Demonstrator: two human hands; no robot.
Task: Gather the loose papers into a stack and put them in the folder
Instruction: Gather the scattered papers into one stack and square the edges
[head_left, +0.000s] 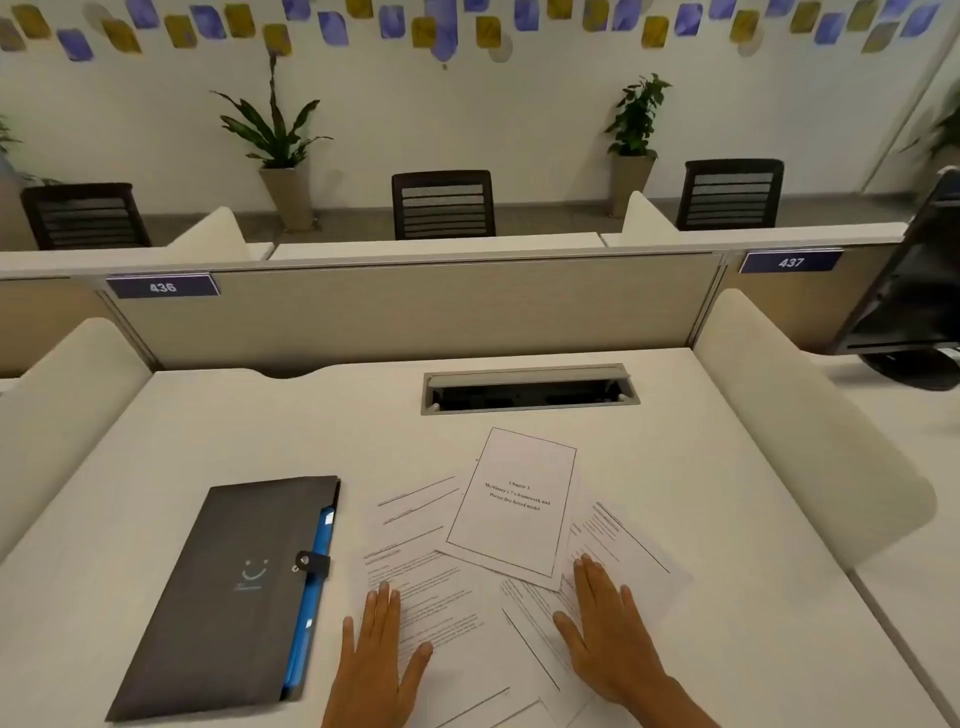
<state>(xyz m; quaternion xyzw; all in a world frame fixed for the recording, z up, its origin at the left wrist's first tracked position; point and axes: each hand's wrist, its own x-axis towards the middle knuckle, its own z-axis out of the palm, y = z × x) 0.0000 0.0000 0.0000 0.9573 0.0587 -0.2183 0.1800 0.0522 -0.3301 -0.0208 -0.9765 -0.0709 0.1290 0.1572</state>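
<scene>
Several loose white printed papers (457, 587) lie fanned and overlapping on the desk in front of me. On top of them sits a title page (511, 506) with a black border, tilted slightly. A dark grey folder (228, 597) with a snap strap and a blue inner edge lies shut to the left of the papers. My left hand (379, 654) rests flat, fingers spread, on the left sheets. My right hand (608, 634) rests flat on the right sheets. Neither hand grips anything.
The white desk (753, 597) has padded side dividers left and right and a beige back panel. An open cable tray (530, 389) is set into the desk behind the papers. A dark monitor (914, 291) stands on the neighbouring desk at right.
</scene>
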